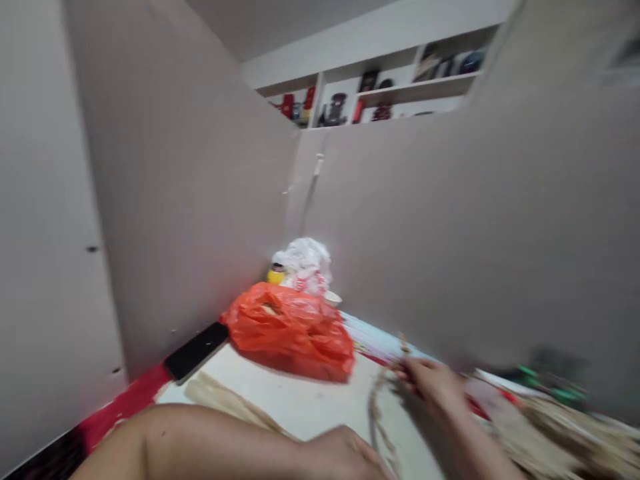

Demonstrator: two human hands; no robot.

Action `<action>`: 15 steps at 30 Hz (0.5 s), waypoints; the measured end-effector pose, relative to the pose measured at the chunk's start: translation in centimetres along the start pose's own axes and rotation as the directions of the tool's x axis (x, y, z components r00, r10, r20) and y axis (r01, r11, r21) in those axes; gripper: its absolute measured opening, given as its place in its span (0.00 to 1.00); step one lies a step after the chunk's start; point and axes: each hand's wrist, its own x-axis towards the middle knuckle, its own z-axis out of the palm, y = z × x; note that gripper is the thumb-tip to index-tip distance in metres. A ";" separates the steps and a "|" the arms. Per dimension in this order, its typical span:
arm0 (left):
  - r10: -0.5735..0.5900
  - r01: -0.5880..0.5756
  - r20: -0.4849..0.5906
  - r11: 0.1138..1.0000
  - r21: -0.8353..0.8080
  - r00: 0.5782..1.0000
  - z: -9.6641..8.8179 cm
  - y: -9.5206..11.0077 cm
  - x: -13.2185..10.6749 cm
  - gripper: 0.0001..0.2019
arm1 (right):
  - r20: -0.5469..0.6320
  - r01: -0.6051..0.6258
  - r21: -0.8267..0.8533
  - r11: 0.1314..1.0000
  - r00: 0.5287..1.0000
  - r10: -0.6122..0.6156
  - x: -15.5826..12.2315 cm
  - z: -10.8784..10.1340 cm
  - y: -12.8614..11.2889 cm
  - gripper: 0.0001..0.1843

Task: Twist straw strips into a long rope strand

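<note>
My right hand (435,385) is closed in a pinch on a thin, tan twisted cord (374,407). A short end of the cord sticks up above its fingers, and the rest curves down over the white board. At the bottom edge, my left hand (345,452) is curled with its fingertips by the lower part of the cord, seemingly gripping it; the frame cuts off part of those fingers. Motion blurs both hands and the cord. Beyond my left forearm, a flat tan strip (230,400) lies on the white board (300,403).
An orange plastic bag (290,333) sits behind the board, with a white plastic bag (307,260) farther back. To the left lies a black phone (196,350). Tan, crumpled material (565,433) is piled at the right. Grey partitions (450,233) enclose the back and left side.
</note>
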 end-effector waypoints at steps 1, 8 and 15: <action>-0.011 0.009 -0.045 0.999 -0.045 0.999 0.7 0.5 0.0 0.08 | -0.015 -0.009 0.032 0.999 1.000 0.009 0.0 0.4 -0.5 0.07; 0.003 -0.003 -0.003 0.986 -0.167 1.000 0.9 1.8 0.3 0.09 | -0.218 0.152 0.330 0.932 0.973 -0.082 3.5 -0.3 -1.1 0.11; -0.001 0.000 -0.007 0.975 -0.223 1.000 -0.3 2.6 0.0 0.09 | -0.224 0.173 0.544 0.821 0.973 -0.056 0.6 -3.6 -0.9 0.23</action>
